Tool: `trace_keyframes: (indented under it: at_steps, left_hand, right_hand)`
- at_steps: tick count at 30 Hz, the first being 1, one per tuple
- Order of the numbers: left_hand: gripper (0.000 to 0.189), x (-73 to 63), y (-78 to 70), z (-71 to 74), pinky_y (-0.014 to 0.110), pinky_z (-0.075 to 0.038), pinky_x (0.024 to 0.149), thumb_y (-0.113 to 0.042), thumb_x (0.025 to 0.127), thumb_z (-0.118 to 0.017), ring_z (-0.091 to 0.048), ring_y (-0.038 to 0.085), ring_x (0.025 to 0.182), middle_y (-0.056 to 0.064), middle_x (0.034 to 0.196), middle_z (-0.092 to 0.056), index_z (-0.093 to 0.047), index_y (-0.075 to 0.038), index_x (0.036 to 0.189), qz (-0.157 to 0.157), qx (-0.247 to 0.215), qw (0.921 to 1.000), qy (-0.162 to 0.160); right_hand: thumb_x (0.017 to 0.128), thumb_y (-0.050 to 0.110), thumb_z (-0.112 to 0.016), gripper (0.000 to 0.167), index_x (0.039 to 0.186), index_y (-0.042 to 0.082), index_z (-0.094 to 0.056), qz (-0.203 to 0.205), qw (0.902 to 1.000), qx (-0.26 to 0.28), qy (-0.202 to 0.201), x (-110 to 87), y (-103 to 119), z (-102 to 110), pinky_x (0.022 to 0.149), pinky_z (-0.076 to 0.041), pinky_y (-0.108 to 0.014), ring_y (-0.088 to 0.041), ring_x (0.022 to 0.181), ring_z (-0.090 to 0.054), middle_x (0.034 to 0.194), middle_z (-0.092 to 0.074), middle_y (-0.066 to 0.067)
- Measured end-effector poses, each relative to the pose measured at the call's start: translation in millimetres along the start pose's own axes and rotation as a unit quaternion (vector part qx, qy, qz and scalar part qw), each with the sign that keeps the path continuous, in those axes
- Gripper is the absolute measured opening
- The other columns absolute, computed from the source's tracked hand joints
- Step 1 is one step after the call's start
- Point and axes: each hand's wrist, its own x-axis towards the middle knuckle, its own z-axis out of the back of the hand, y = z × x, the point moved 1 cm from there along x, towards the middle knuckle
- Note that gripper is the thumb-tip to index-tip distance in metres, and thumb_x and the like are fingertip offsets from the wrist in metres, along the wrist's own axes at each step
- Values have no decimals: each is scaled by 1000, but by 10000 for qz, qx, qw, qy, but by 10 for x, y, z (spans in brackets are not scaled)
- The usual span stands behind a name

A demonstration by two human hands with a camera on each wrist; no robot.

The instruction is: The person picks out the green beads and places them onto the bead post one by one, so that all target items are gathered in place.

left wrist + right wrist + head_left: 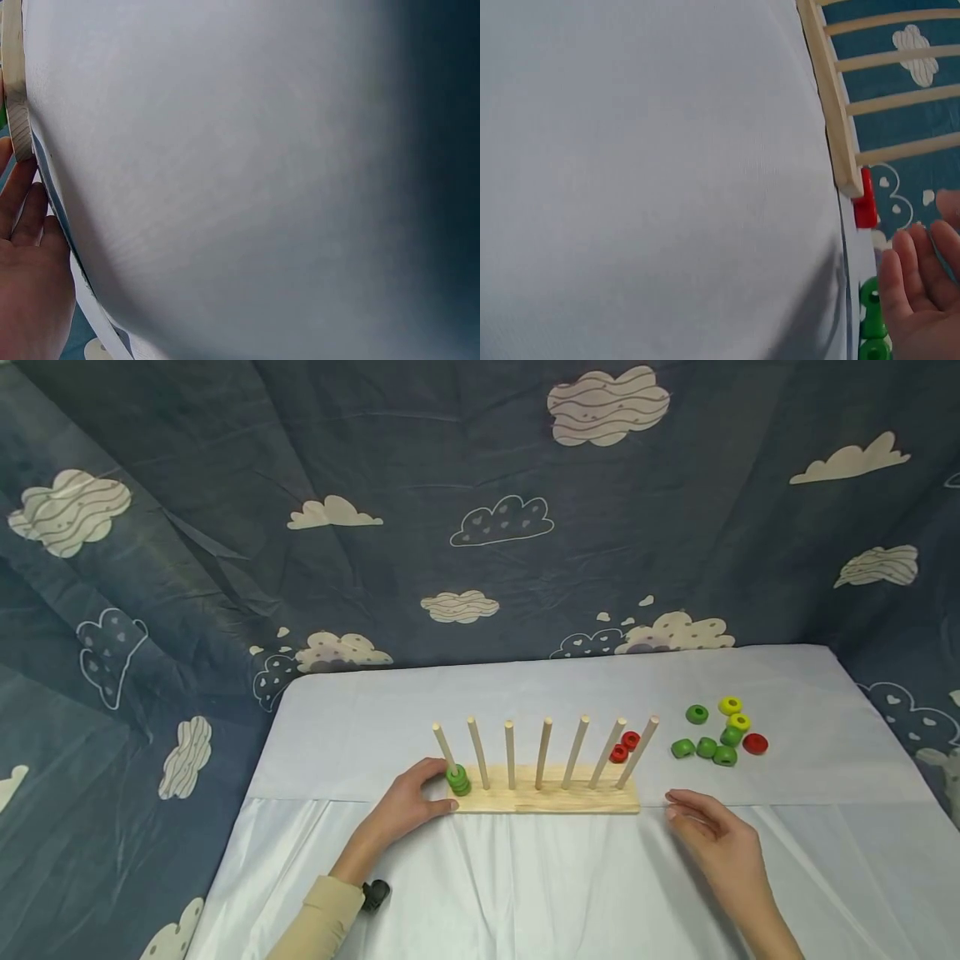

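A wooden peg stand [577, 802] with several upright pegs stands on the table. Green rings [458, 782] are stacked low on its leftmost peg. My left hand [405, 800] holds the stand's left end, thumb at the front edge and fingers around the side. In the left wrist view, fingertips meet the base's end [20, 131]. To the right of the stand, my right hand [716, 839] hovers apart from it with relaxed fingers and nothing in it. The right wrist view shows that palm [926, 300] bare, beside the stand's end.
Two red rings [631, 740] lie behind the stand's right end. Farther right are loose green beads [706, 747], yellow ones [730, 705] and a red one [755, 743]. A white cloth [525, 885] covers the table; a dark cloud-patterned curtain [480, 460] hangs behind it.
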Motion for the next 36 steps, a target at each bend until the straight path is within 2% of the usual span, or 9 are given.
trace_keyframes:
  at_steps: [3, 13, 15, 18, 21, 22, 25, 32, 36]
  left_hand:
    - [56, 1, 13, -5, 55, -39, 128, -19, 89, -84, -53, 32, 148, 5, 146, -65, -66, -12, 141, -17, 6, 10000, -16]
    - [56, -5, -1, 1, 54, -38, 129, -18, 89, -84, -53, 32, 148, 6, 146, -65, -65, -11, 141, 28, -41, 10000, -5]
    - [56, -9, -10, 5, 54, -38, 128, -18, 89, -84, -53, 32, 148, 6, 146, -65, -65, -11, 141, 33, -32, 10000, -10]
    - [57, -11, -17, 7, 54, -39, 128, -17, 89, -83, -53, 32, 148, 6, 146, -65, -65, -11, 142, 34, -20, 10000, -10]
    - [57, -11, -19, 9, 55, -39, 128, -17, 88, -84, -54, 32, 148, 6, 146, -65, -65, -11, 142, 15, -13, 10000, -11]
    - [57, -11, -20, 9, 55, -39, 128, -17, 88, -84, -54, 32, 147, 6, 146, -65, -65, -11, 142, 10, -9, 10000, -12]
    - [57, -11, -21, 11, 55, -39, 128, -18, 88, -84, -54, 32, 147, 5, 145, -66, -65, -11, 141, 1, -7, 10000, -2]
    - [56, -9, -23, 15, 54, -39, 128, -18, 88, -84, -54, 32, 147, 5, 145, -66, -66, -11, 141, -7, 1, 10000, 8]
    - [56, -8, -17, 14, 54, -39, 128, -17, 88, -84, -54, 32, 147, 5, 144, -66, -66, -11, 141, -30, -11, 10000, 11]
  right_hand:
    - [101, 19, -75, 37, 134, 3, -70, -113, 9993, -10, -355, 61, -75, 57, 77, -53, -1, 22, 92, -61, 101, -66, 36]
    - [101, 21, -72, 39, 136, 2, -68, -263, 9949, -547, -803, 276, -296, 317, 70, -46, 2, 27, 83, -53, 88, -55, 45]
    - [102, 21, -71, 41, 138, 3, -67, -249, 9934, -753, -829, 340, -312, 363, 69, -44, 3, 29, 83, -49, 91, -63, 35]
    - [104, 22, -69, 44, 143, 1, -63, -239, 9913, -1022, -792, 429, -321, 413, 68, -41, 5, 30, 84, -43, 110, -77, 3]
    - [105, 21, -66, 48, 147, -2, -57, -177, 9895, -1280, -653, 519, -334, 450, 67, -35, 7, 2, 99, -69, 133, -67, -31]
    - [106, 20, -65, 49, 148, -3, -56, -156, 9888, -1351, -612, 544, -338, 460, 67, -33, 7, -12, 106, -73, 135, -65, -33]
    - [105, 17, -65, 53, 151, -6, -51, -165, 9870, -1521, -492, 629, -360, 476, 66, -30, 4, -54, 126, -62, 141, -60, -36]
    - [104, 16, -65, 57, 151, -10, -47, -169, 9835, -1785, -259, 796, -387, 469, 67, -38, -4, -54, 125, -60, 141, -57, -39]
    - [103, 16, -66, 56, 149, -11, -49, -204, 9824, -1842, -236, 874, -398, 449, 80, -56, -34, -53, 122, -60, 136, -59, -39]
